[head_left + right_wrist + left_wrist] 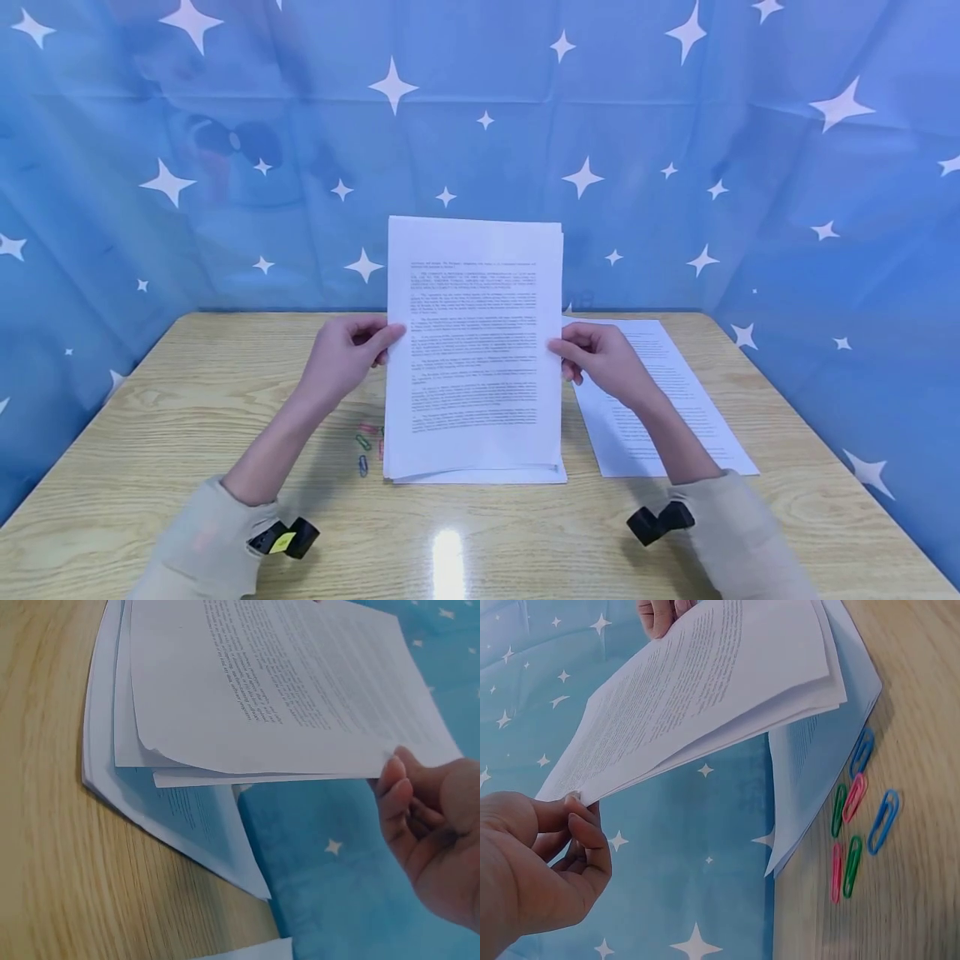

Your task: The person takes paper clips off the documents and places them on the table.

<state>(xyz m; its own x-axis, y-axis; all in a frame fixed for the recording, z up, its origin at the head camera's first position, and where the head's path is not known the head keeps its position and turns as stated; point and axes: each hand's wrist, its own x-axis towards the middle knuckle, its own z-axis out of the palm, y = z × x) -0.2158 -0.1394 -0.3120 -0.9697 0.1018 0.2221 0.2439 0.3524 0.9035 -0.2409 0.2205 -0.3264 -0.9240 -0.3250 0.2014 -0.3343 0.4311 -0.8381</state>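
Note:
Several printed paper sheets (474, 358) are held up off the table, facing me. My left hand (343, 357) pinches their left edge between thumb and fingers. On the opposite edge, my right hand (607, 360) pinches the sheets the same way. In the wrist views the lower corners fan slightly apart. Beneath them a second stack of printed paper (821, 761) lies on the table, mostly hidden from the head view. Near that stack's left side are several paper clips (883, 822) in blue, green and pink.
More printed paper (675, 400) lies flat on the right of the wooden table (187, 400). A blue curtain with white stars (480, 158) hangs behind the table's far edge. Each sleeve carries a small black wrist camera (292, 538).

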